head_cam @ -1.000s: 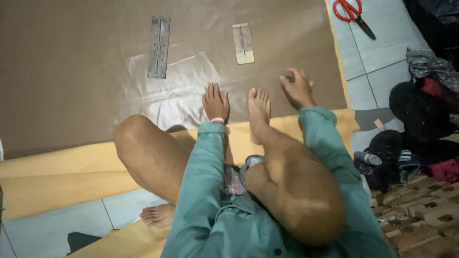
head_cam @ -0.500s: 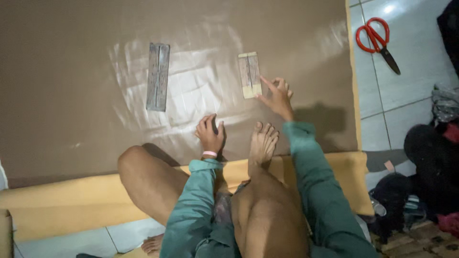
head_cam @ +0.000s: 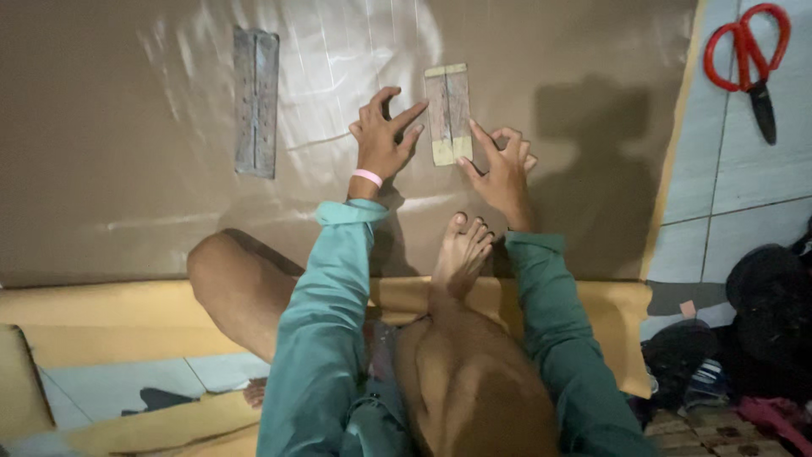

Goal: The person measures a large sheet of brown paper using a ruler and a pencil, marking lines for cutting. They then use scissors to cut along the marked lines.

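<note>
Both our hands have come up to flank the small wooden strip (head_cam: pixel 448 114) on the brown sheet (head_cam: pixel 118 110).
Our left hand (head_cam: pixel 381 140) and right hand (head_cam: pixel 501 165) touch its lower edges with spread fingers, gripping nothing. One longer metal strip (head_cam: pixel 255 101) lies well left; one pair of red scissors (head_cam: pixel 748 59) rests on tile beyond the sheet's right edge.

- My left hand (head_cam: pixel 381 144), flat on the brown sheet beside my foot a second ago, has moved up to the left edge of the small pale rectangular card (head_cam: pixel 448 114), fingers spread.
- My right hand (head_cam: pixel 501 165) has slid down to the card's lower right corner, index fingertip touching it.
- My view has drawn closer over the card.
</note>
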